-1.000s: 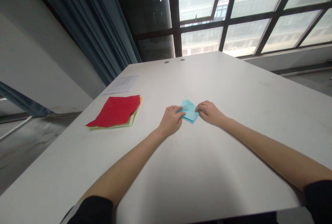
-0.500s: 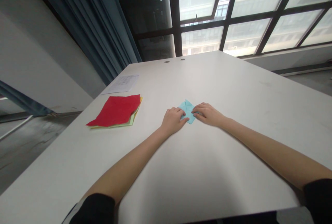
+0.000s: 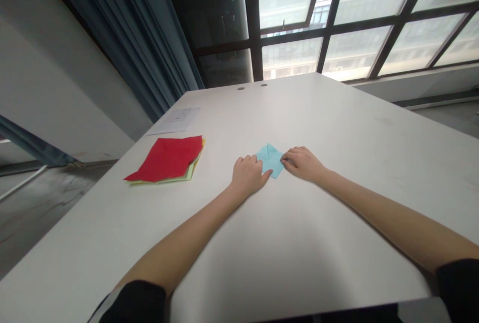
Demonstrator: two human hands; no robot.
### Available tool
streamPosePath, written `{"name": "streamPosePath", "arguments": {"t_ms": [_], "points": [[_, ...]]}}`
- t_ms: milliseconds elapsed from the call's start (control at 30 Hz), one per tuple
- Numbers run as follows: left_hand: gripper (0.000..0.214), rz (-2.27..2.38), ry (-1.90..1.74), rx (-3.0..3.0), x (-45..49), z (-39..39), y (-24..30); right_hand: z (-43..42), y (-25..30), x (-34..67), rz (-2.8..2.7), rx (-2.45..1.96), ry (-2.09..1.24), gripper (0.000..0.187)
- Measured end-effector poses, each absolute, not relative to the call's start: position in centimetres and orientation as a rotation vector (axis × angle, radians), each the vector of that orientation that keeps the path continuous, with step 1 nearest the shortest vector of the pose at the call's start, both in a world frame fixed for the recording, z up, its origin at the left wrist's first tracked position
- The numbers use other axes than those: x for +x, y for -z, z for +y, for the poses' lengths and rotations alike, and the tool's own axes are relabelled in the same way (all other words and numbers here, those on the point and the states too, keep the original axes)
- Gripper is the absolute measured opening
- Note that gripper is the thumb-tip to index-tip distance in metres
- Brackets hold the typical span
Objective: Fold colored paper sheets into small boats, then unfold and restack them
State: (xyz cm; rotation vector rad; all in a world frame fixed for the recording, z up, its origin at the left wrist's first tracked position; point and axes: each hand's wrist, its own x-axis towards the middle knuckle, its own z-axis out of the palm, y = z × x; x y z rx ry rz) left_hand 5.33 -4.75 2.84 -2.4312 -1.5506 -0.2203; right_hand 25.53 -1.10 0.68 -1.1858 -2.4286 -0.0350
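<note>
A small light-blue folded paper [image 3: 272, 157] lies flat on the white table [image 3: 284, 243], one corner pointing away from me and crease lines showing on top. My left hand [image 3: 248, 174] is at its left corner, fingers curled over the edge and thumb along the lower left side; it covers that corner. At the opposite corner, my right hand [image 3: 301, 162] pinches the paper between thumb and fingertips, and the very tip is hidden under them.
Left of my hands sits a stack of coloured paper, a red sheet [image 3: 168, 158] on top with green and yellow edges below. Behind it is a printed white sheet [image 3: 175, 120]. A blue curtain [image 3: 149, 29] and windows [image 3: 292, 59] stand beyond the table.
My right hand has slid slightly right, out to the paper's corner, baring more of its surface. My left fingers have drawn back a little and curled more.
</note>
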Motion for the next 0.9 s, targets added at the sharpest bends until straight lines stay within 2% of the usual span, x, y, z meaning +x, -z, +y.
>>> {"name": "streamPosePath", "arguments": {"t_ms": [267, 500, 900], "points": [[0.048, -1.648, 0.174, -2.352, 5.1, -4.8, -2.8, -1.2, -0.6, 25.5, -2.395, -1.256, 0.137, 0.024], [0.050, -1.689, 0.203, -2.350, 5.0, -4.6, -2.7, -1.2, -0.6, 25.6, -2.437, -1.057, 0.029, 0.022], [0.034, -1.830, 0.475, -2.397, 3.6, -2.4, -1.1, -0.6, -0.1, 25.7, -2.490, -0.951, -0.084, 0.022]]}}
